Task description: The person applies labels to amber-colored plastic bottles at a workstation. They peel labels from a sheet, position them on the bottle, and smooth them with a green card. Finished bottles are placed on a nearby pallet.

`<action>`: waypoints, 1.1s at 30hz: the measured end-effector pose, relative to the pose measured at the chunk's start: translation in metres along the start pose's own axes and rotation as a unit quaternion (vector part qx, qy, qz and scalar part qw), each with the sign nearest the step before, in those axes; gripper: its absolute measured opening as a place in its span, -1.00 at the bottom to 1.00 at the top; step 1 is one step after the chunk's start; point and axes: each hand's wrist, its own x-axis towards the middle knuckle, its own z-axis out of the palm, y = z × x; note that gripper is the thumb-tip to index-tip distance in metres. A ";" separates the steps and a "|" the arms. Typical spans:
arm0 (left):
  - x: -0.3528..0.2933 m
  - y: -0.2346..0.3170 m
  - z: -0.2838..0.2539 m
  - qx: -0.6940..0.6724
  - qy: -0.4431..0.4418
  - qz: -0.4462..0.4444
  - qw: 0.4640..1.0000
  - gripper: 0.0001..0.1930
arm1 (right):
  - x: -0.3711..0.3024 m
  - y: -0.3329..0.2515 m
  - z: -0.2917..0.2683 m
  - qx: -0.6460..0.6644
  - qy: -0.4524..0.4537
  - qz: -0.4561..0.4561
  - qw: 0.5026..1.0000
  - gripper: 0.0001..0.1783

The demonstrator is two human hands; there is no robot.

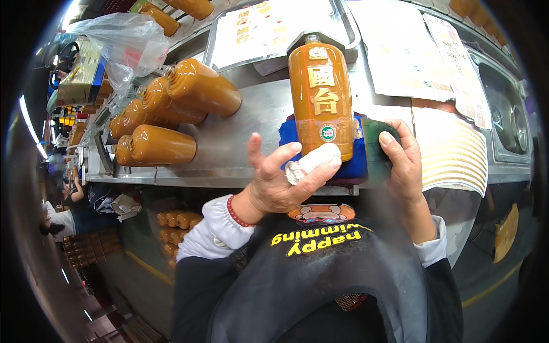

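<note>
A caramel-brown glossy bottle (321,114) with raised gold characters and a small round green-and-white mark lies on a blue cloth-like pad (289,132), its neck pointing away from me. My left hand (286,174) is at the bottle's near end. A white cloth (313,162) wraps its index finger, with the thumb pressed alongside and the other fingers spread. The wrapped fingertip appears to touch the bottle. To the right of the bottle, my right hand (403,160) pinches a flat dark green piece (374,150) between thumb and fingers.
Several similar bottles (203,86) lie on the metal table (257,103) to the left, near a clear plastic bag (128,46). Beyond is a tray with a printed sheet (277,28). Label sheets (397,51), a gold-striped sheet (452,154) and a sink (497,103) are right.
</note>
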 end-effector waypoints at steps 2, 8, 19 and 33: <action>0.007 -0.003 0.008 0.005 -0.001 0.031 0.999 -0.66 | -0.001 0.001 -0.002 0.010 0.000 0.000 1.000 -0.78; 0.026 0.002 0.015 0.009 -0.030 0.054 0.998 -0.67 | -0.002 -0.002 0.000 -0.026 -0.003 -0.010 1.000 -0.78; -0.030 0.015 0.002 -0.080 0.019 -0.175 0.981 -0.66 | -0.004 -0.020 0.013 -0.232 -0.033 -0.041 0.971 -0.75; 0.007 -0.007 0.004 -0.213 -0.042 -0.261 0.941 -0.18 | -0.005 0.000 0.009 -0.581 -0.120 -0.291 0.750 -0.36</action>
